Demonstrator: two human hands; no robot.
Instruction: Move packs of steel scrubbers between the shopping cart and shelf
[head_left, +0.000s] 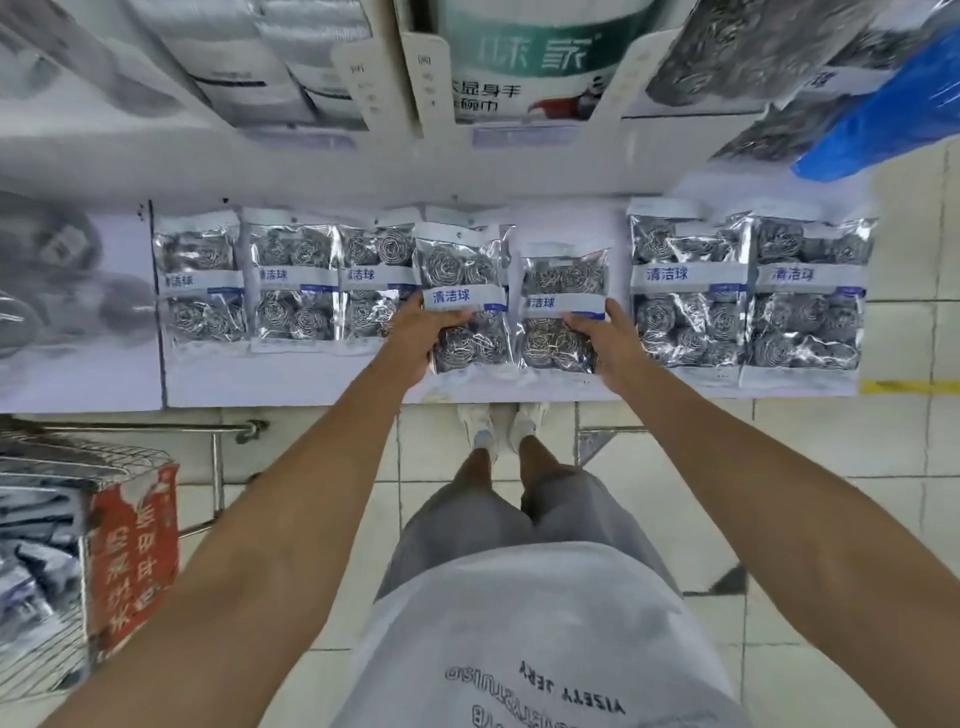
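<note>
Blue characters reading 清洁球 are printed on the white band of every scrubber pack on the shelf (291, 379). One pack (464, 296) is gripped at its lower left edge by the left hand (423, 338), thumb laid across the front below the band, fingers curled behind. A second pack (563, 312) is gripped at its lower right edge by the right hand (613, 348), thumb on the front, fingers hidden behind. Both packs are held upright, side by side and almost touching, just above the shelf surface in the gap of the row. Three packs (291, 283) are stood to the left and two packs (748, 291) to the right. On the tier above, a green-and-white pack (540, 57) is seen with partly readable writing, "大显身手" among it. At lower left the cart (67, 467) is seen, holding blurred packs, with a red sign (135, 556) whose characters cannot be read with certainty. "VIZETY JERY" is printed on the shirt (545, 649).
</note>
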